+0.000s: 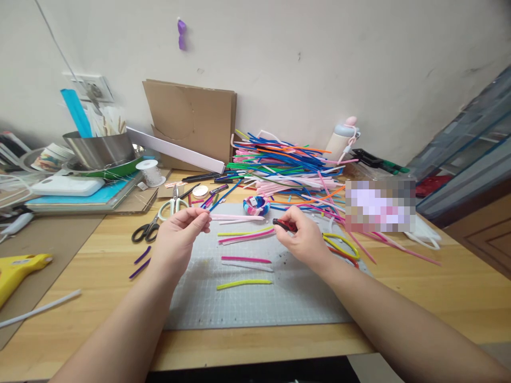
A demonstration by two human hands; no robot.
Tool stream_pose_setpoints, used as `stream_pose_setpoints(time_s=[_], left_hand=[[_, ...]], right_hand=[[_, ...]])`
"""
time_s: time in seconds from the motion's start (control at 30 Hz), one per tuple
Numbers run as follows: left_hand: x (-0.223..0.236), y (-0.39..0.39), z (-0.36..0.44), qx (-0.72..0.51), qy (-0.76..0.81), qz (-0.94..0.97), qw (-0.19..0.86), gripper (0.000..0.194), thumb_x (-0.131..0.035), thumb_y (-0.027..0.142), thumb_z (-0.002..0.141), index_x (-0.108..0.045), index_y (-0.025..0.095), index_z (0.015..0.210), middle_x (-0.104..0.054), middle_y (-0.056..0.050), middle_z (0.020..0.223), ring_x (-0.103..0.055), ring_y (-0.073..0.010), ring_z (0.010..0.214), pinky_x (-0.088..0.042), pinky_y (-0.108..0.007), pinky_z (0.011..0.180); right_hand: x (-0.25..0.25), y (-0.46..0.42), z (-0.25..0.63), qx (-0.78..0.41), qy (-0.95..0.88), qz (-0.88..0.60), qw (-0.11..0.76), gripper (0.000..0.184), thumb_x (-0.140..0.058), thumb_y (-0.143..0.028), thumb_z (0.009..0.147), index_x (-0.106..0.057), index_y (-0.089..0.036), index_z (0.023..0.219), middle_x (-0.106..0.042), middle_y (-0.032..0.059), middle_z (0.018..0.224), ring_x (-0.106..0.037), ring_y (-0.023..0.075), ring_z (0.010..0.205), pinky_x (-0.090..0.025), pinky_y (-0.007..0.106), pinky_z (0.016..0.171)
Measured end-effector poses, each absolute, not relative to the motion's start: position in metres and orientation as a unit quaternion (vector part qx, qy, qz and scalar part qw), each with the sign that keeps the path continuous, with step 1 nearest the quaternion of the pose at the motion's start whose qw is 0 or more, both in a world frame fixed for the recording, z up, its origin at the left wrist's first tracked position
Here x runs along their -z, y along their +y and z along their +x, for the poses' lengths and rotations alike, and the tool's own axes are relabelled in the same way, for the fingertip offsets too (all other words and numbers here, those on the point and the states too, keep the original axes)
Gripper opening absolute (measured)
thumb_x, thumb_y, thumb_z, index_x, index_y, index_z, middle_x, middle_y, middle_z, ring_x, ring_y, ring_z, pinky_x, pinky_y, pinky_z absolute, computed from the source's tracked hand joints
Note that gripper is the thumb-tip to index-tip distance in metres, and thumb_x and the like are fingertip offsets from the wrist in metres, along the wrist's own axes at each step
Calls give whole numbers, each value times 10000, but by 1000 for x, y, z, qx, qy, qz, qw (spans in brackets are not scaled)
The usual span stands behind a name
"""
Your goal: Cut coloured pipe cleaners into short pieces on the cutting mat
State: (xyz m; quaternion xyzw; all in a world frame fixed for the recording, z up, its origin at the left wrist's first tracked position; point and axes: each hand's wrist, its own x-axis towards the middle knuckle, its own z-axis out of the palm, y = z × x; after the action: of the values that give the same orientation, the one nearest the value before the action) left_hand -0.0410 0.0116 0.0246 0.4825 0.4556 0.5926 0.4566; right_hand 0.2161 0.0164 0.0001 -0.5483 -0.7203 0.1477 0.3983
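My left hand (186,226) pinches the end of a pale pink pipe cleaner (235,217), which points right above the grey cutting mat (191,303). In my right hand (303,236) is a small red-and-black tool (284,225); the fingers hide most of it, so its kind does not show. Its dark tip is close to the strip's free end, apart from it. Below on the mat lie short pieces of pipe cleaner: a magenta one (245,259), a white one (247,266) and a yellow-green one (244,284). A coiled multicoloured ring (256,205) sits behind.
A heap of coloured pipe cleaners (283,165) lies against the wall, near a bottle (339,141). Black-handled scissors (146,230) and pale-handled scissors (173,205) lie beyond my left hand. A yellow glue gun (19,268) is far left, a thread spool (150,173) further back.
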Motion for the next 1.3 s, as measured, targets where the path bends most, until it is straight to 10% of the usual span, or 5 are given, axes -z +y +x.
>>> stream_pose_setpoints(time_s=[0.43,0.93,1.3], left_hand=[[-28,10,-41,-588,466,479,455,178,-726,337,694,-660,186,759,-619,3,687,-539,-107,617,-442,-234,634],[-3,11,-28,-253,607,663,357,148,-634,358,634,-673,216,627,-640,-6,598,-552,-174,571,-380,-269,547],[12,30,-36,-267,563,762,178,131,-585,320,753,-677,230,729,-674,-42,852,-587,-223,858,-403,-321,795]], right_hand=[[1,22,226,-217,-660,-512,505,258,-371,-440,914,-439,-226,786,-454,-17,663,-443,144,598,-361,271,564],[6,27,228,-252,-617,-510,544,325,-315,-505,928,-465,-231,836,-475,0,720,-483,153,656,-389,259,561],[26,51,236,-187,-772,-552,255,172,-603,-330,786,-654,-259,934,-683,8,818,-598,184,695,-411,279,599]])
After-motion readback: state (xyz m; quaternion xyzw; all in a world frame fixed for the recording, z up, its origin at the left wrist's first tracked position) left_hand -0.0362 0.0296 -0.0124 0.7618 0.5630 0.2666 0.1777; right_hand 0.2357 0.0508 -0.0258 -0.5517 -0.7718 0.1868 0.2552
